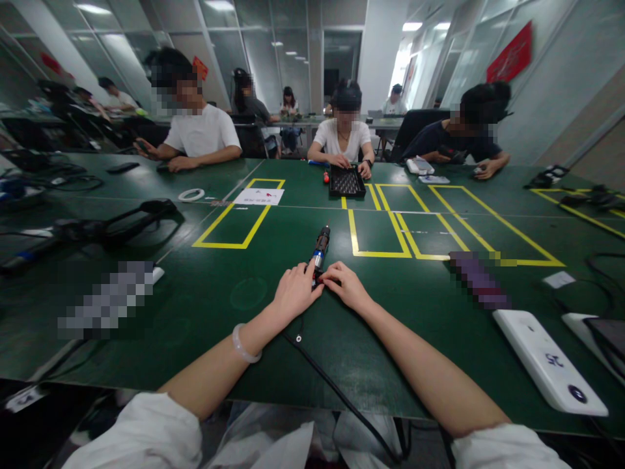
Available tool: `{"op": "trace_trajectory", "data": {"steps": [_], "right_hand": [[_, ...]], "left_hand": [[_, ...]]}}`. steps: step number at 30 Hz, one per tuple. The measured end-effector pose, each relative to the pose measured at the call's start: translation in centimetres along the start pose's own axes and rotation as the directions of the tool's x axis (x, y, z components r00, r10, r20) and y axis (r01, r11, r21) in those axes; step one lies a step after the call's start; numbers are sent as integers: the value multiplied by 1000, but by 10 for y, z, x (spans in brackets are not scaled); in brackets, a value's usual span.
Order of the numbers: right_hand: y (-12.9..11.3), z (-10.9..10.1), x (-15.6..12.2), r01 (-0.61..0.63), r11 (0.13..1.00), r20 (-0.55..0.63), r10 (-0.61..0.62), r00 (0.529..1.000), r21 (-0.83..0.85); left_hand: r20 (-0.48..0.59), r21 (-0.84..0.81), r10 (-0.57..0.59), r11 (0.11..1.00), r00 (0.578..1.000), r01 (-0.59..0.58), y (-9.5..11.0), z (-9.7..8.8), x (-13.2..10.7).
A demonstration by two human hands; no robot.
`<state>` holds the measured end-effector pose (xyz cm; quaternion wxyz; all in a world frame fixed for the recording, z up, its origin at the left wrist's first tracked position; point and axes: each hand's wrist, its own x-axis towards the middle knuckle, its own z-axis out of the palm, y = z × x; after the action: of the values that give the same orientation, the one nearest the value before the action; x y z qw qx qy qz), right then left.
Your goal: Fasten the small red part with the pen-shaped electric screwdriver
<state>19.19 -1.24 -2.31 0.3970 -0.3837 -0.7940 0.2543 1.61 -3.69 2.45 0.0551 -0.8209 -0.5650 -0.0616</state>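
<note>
A dark, pen-like cylindrical tool (321,246) with a blue band, a silver section and a thin tip lies on the green table, its tip pointing away from me. My left hand (295,291) is closed over its near end, the fingers on its left side. Beside it, my right hand (347,286) pinches at the same near end, where a bit of red shows between the fingers. What that piece is stays hidden by the fingertips. A black cable (336,387) runs from under my left wrist toward the table's front edge. A small ring terminal (298,339) lies near it.
Yellow tape outlines (381,254) mark the table. A white power bank (551,361) and a blurred phone (478,280) lie at right. Another pixelated device (110,296) lies at left. Across the table, a person's hands work at a black tray (347,193) of small parts.
</note>
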Motion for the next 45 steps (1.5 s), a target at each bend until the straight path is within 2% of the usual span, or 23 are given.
{"op": "trace_trajectory", "data": {"steps": [9, 16, 21, 29, 33, 36, 45], "right_hand": [[-8, 0, -1, 13, 999, -2, -13, 1000, -50], [-17, 0, -4, 16, 998, -22, -17, 1000, -61], [-19, 0, -4, -2, 999, -14, 1, 1000, -43], [-10, -3, -5, -38, 999, -10, 37, 999, -27], [-9, -4, -6, -44, 998, 2, 44, 999, -46], [-10, -5, -6, -47, 996, 16, 48, 999, -70], [-10, -6, -5, -47, 995, 28, 50, 998, -93]], "left_hand": [[-11, 17, -1, 1000, 1000, 1, 0, 2, 1], [19, 7, -80, 997, 997, 80, 0, 1, 5], [23, -4, -77, 997, 997, 77, -1, -2, 4], [-22, 17, -40, 999, 999, 40, -17, 4, 2], [-16, 45, -35, 998, 999, 36, -35, 5, 1], [-11, 79, -91, 993, 996, 92, -58, 6, 1], [30, 158, -295, 945, 955, 287, -169, 10, 11]]}}
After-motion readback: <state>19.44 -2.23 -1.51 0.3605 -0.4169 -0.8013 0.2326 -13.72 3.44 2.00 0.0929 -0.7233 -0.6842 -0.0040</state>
